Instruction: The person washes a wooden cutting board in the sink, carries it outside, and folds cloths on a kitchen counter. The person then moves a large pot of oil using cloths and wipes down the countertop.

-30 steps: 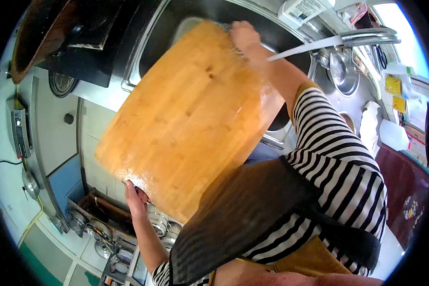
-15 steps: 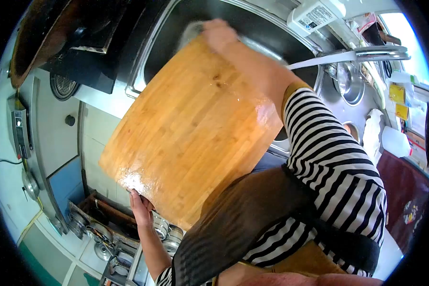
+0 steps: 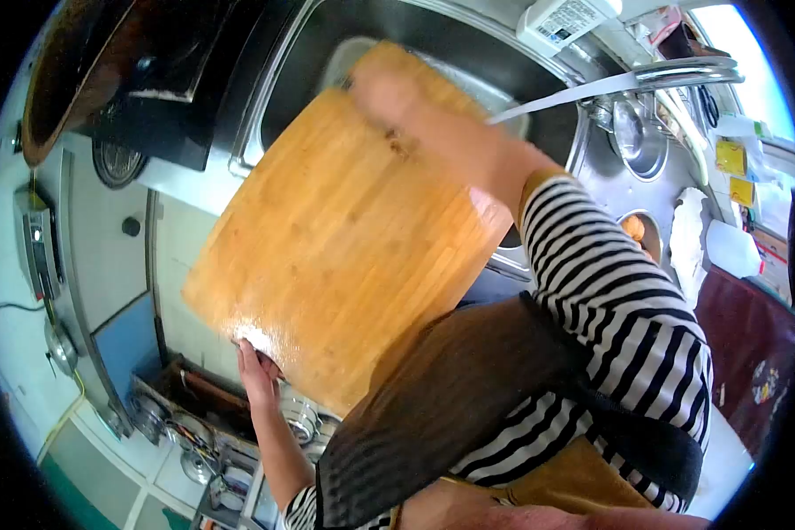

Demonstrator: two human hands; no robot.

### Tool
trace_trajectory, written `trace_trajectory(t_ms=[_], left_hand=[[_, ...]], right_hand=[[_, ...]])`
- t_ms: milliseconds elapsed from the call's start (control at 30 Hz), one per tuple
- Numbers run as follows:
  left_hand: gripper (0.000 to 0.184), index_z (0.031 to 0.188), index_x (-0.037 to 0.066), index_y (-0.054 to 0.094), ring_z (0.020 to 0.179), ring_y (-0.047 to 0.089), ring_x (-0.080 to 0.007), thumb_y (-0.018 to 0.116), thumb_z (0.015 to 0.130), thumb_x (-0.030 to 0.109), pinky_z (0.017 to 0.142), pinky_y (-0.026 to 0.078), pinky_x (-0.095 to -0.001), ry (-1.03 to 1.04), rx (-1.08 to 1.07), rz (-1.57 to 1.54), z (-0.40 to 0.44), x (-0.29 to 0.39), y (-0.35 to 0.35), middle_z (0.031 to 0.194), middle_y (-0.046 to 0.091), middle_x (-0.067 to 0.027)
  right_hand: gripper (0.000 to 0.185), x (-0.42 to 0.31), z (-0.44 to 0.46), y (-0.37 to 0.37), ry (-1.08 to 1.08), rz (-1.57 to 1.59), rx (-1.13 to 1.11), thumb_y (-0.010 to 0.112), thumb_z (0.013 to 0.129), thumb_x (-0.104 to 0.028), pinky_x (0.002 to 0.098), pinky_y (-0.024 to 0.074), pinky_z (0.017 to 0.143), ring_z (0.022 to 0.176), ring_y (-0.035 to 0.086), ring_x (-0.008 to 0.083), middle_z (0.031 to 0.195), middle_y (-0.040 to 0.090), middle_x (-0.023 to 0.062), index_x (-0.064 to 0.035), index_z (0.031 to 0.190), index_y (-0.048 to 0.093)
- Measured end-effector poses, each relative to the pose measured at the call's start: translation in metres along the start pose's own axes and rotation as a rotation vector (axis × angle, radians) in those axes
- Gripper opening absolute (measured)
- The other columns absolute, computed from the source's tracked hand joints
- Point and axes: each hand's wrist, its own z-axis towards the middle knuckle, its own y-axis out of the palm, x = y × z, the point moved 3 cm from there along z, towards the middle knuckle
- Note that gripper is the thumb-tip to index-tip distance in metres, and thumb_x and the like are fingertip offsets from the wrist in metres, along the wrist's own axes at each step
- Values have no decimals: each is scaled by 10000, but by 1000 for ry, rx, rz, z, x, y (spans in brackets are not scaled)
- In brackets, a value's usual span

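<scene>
A large wet wooden cutting board point(image 3: 327, 238) is held at a slant, its far end over the sink point(image 3: 283, 97). My left hand point(image 3: 258, 371) grips the board's near-left edge, thumb and fingers closed round the rim. On the board's far part lies my right hand point(image 3: 387, 99), smeared by motion. Its fingers are too blurred to make out, and so is anything under them. A white stream of water point(image 3: 561, 95) reaches from the faucet point(image 3: 689, 73) towards the board, passing close to my right forearm.
A white bottle point(image 3: 565, 22) stands at the sink's far rim. To the right are a metal strainer point(image 3: 636, 132), a bowl with orange items point(image 3: 638, 231) and a white jug point(image 3: 733, 249). Below left, an open drawer point(image 3: 194, 389) and stacked dishes sit near my left arm.
My right hand has moved from the board's far edge back onto its surface, nearer to me. The left hand keeps its hold on the edge, and the view has shifted slightly.
</scene>
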Motion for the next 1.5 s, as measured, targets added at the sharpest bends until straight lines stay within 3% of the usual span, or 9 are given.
trace_trajectory(t_ms=[233,367,467,533,833,933,1100,1300,1500], left_hand=[[272,787,153,381,392,262,-72,401,934,381,359,258,-236,31,29,36,6,-13,-7,503,289,48],[273,780,151,379,418,268,-68,417,929,377,363,217,-240,-17,13,29,2,-12,-6,536,313,51],[318,712,158,354,400,228,-77,392,938,379,376,223,-262,12,45,22,3,-13,-6,491,266,54],[301,745,152,365,403,243,-75,400,933,385,375,228,-250,9,49,1,3,-18,-5,500,279,51],[276,799,136,392,407,249,-74,417,926,380,382,237,-239,34,20,-57,-11,-25,2,502,263,45],[281,797,125,380,433,252,-73,431,923,371,389,233,-238,65,21,-83,-14,-37,-1,536,266,34],[308,752,133,395,431,274,-74,417,927,386,399,230,-255,51,81,-97,-28,-31,9,524,302,43],[262,822,127,394,434,280,-69,401,928,367,386,247,-229,130,7,-53,-20,-37,-2,546,330,36],[259,835,120,386,388,262,-76,381,933,359,364,280,-243,133,-15,-125,-24,-33,8,524,293,46]], right_hand=[[236,128,-11,-7,477,236,592,521,813,-238,406,454,829,996,519,318,1037,544,134,-99,990,592],[164,24,-136,-14,-587,-191,569,526,797,-207,397,462,790,960,530,272,960,557,111,-82,878,596],[149,-4,-188,25,-780,-191,475,522,795,-196,388,466,751,913,547,268,918,563,123,-63,826,582],[126,14,-183,29,-248,24,115,488,812,-158,383,467,733,867,556,297,891,566,142,-59,823,565],[222,182,-148,18,518,91,685,470,834,-229,428,466,769,930,538,359,905,544,205,-102,991,561],[237,118,-185,-4,338,129,156,466,845,-238,430,452,817,963,529,323,1001,535,178,-59,976,551],[198,37,-249,38,-392,30,207,489,825,-227,416,463,765,852,559,316,911,563,158,-55,882,569],[249,159,-177,21,459,-78,302,451,849,-231,451,469,783,876,586,345,1020,555,188,-53,985,560],[254,-36,-217,-2,-487,-36,345,522,817,-206,414,442,787,908,518,338,979,530,184,-27,994,559]])
